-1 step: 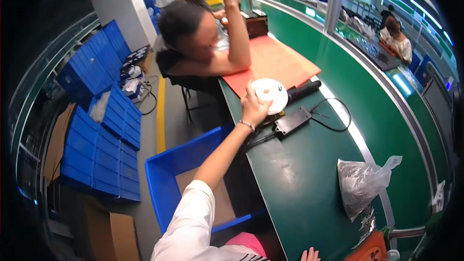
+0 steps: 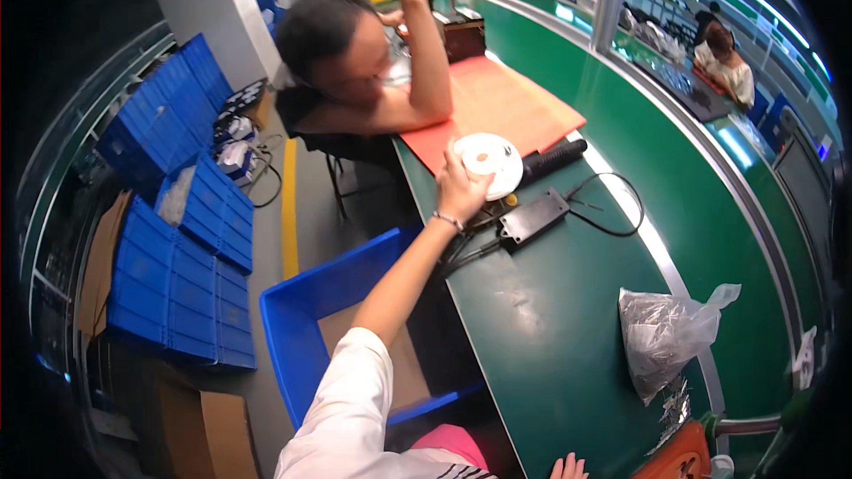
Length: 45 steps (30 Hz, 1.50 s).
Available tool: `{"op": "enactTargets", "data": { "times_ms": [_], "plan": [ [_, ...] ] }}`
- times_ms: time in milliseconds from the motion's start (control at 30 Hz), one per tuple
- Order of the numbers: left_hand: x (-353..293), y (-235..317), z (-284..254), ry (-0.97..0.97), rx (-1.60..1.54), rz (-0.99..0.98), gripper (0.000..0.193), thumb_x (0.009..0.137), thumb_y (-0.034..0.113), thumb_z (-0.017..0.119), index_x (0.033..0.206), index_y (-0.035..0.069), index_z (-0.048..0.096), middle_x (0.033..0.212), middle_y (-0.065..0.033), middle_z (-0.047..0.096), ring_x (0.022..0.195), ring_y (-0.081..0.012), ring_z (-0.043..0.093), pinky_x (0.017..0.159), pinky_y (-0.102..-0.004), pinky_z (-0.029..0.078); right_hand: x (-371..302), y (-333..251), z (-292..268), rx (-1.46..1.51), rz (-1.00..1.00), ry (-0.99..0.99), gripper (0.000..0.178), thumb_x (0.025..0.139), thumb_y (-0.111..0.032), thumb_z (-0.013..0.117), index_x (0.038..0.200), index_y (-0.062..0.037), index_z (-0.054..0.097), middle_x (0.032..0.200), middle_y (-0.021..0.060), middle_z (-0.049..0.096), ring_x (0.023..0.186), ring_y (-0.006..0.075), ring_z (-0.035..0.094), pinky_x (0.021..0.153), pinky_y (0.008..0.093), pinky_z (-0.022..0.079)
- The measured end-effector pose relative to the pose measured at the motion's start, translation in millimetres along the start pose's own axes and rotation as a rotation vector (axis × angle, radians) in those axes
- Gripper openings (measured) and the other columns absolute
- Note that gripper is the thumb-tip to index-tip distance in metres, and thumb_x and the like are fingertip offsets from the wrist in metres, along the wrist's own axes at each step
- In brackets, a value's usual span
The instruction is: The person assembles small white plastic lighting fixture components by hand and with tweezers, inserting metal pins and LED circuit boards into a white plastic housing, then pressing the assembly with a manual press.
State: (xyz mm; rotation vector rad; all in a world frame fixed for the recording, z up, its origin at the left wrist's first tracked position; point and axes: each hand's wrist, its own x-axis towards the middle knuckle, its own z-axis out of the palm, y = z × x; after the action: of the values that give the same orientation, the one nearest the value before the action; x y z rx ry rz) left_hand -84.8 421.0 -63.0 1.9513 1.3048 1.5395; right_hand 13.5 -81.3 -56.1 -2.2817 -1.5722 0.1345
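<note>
My left hand (image 2: 462, 190) reaches far out over the bench and grips a white round disc (image 2: 502, 168) with a small hole in its middle, fingers at the left edge and thumb at the near edge. Just beyond the disc lies a black ribbed cylinder (image 2: 557, 160). Nearer to me, a black rectangular adapter box (image 2: 535, 218) with cables rests on the green bench. At the bottom edge, my right hand (image 2: 569, 467) shows only its fingers, stretched out and holding nothing visible.
A co-worker (image 2: 328, 44) leans an arm on the orange mat (image 2: 510, 102). A clear bag of small silvery parts (image 2: 661, 337) sits at the right, near an orange object (image 2: 679, 454). Below the bench's left edge stands a blue bin (image 2: 288, 328); stacked blue crates (image 2: 177, 302) line the left.
The whole view has shifted slightly. My left hand still holds the disc, and my right hand stays at the bottom edge.
</note>
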Motion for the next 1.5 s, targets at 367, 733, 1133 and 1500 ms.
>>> {"op": "enactTargets", "data": {
  "times_ms": [367,733,1133,1500],
  "plan": [
    [53,-71,11,-0.159,0.328,0.018,0.075,0.075,0.03,0.065,0.13,0.0,0.023,0.127,-0.0214,0.043,0.119,-0.0329,0.041,0.099,-0.054,0.02,5,0,8,-0.093,0.025,0.007,0.039,0.083,-0.024,0.05,0.11,0.0043,0.054,0.116,0.0216,0.053,0.109,0.0418,0.047,0.096,0.0543,0.031],
    [-55,65,-33,-0.434,0.182,0.346,0.04,0.064,0.006,0.068,0.102,0.005,0.056,0.117,-0.0182,0.053,0.111,-0.0325,0.049,0.098,-0.0479,0.029,7,0,7,-0.095,0.031,0.007,0.038,0.082,-0.022,0.051,0.109,0.0044,0.054,0.115,0.0225,0.053,0.108,0.0426,0.047,0.095,0.0553,0.032],
    [-184,106,-52,-0.832,-0.427,0.067,0.013,0.074,0.012,0.069,0.075,0.004,0.057,0.067,-0.0072,0.059,0.054,-0.0208,0.056,0.049,-0.0287,0.044,13,-6,1,-0.082,0.003,0.028,0.039,0.082,-0.025,0.049,0.108,0.0037,0.055,0.115,0.0224,0.053,0.107,0.0416,0.048,0.096,0.0542,0.032],
    [-186,107,-50,-0.686,-0.218,0.103,0.028,0.083,0.014,0.051,0.058,0.005,0.046,0.048,-0.0118,0.045,0.044,-0.0294,0.049,0.042,-0.0374,0.037,-9,-19,-75,-0.545,0.209,0.549,0.02,0.083,-0.014,0.056,0.093,0.0027,0.052,0.077,0.0065,0.053,0.062,0.0116,0.047,0.058,0.0273,0.044]
  ]
}}
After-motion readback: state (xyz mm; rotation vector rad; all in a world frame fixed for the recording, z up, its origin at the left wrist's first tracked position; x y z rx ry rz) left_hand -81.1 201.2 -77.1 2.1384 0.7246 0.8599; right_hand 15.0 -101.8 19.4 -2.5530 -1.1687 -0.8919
